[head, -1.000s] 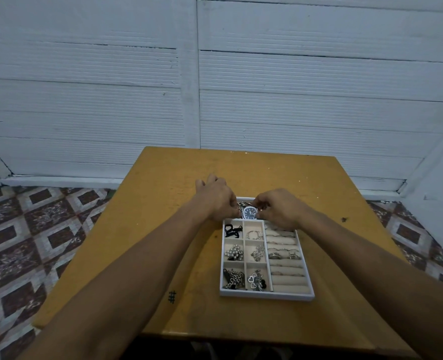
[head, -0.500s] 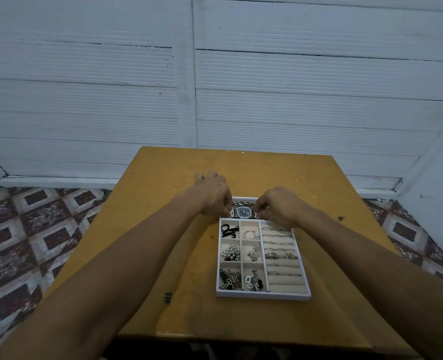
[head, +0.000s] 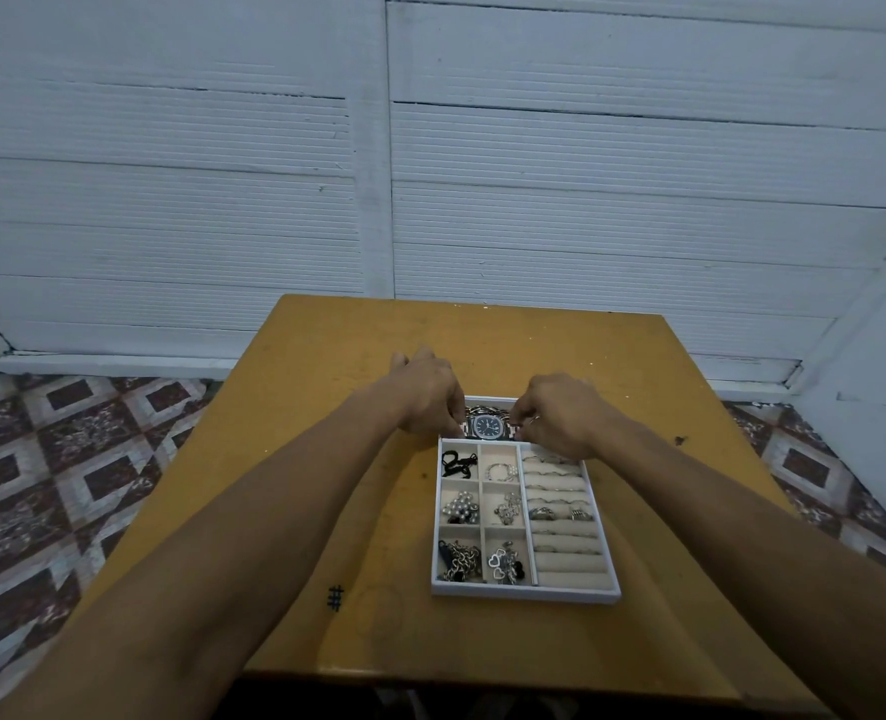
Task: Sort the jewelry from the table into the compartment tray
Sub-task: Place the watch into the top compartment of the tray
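Observation:
A white compartment tray [head: 526, 591] lies on the yellow table [head: 326, 459]. Its small left cells hold black, pearl and silver pieces, and its right side has ring rolls with a few rings [head: 560, 513]. A silver watch with a dark blue dial [head: 488, 425] sits in the tray's far compartment. My left hand [head: 427, 392] pinches the watch band on its left side, and my right hand [head: 560, 415] pinches the band on its right side. Both hands hide the ends of the band.
The table stands against a white panelled wall [head: 430, 174]. Patterned floor tiles [head: 66, 459] show on both sides. A small black hash mark [head: 334, 598] is on the tabletop near the front edge.
My hands stay on the watch at the far compartment; the watch sits a little lower in the tray. The view shifted slightly.

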Action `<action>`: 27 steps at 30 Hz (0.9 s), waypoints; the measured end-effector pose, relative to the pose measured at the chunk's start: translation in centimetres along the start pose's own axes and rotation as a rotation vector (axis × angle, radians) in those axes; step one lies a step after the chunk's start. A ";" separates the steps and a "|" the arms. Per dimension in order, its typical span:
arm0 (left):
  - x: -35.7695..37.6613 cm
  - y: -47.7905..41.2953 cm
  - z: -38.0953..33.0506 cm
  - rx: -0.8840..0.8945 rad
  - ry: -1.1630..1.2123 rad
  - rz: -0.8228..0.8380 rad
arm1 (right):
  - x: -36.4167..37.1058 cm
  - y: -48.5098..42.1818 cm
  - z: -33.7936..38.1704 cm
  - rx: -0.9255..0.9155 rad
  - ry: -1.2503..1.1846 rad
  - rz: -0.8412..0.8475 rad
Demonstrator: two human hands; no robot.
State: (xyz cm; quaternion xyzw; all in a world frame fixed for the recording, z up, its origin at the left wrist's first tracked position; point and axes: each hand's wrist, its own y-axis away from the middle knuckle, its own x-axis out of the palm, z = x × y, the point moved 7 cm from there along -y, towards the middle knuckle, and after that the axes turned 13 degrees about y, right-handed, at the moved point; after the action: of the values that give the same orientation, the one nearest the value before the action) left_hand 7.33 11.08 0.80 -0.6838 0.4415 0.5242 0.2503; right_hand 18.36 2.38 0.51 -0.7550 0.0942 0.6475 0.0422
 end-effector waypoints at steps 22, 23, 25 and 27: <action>-0.6 2.1 1.1 0.038 0.266 -0.139 | -1.1 3.1 -1.2 0.076 -0.371 -0.103; -0.5 2.7 1.0 0.034 0.312 -0.176 | -1.1 3.7 -1.5 0.107 -0.416 -0.134; 0.4 4.2 1.0 0.005 0.409 -0.250 | -0.6 5.2 -1.9 0.167 -0.489 -0.183; 1.8 6.0 1.0 -0.048 0.558 -0.293 | 0.2 6.7 -1.8 0.221 -0.531 -0.224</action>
State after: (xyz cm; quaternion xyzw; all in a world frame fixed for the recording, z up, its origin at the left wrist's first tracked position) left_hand 1.76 8.34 -0.45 -0.8632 0.3774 0.2850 0.1764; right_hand 18.80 -4.57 1.02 -0.5560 0.0661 0.7992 0.2184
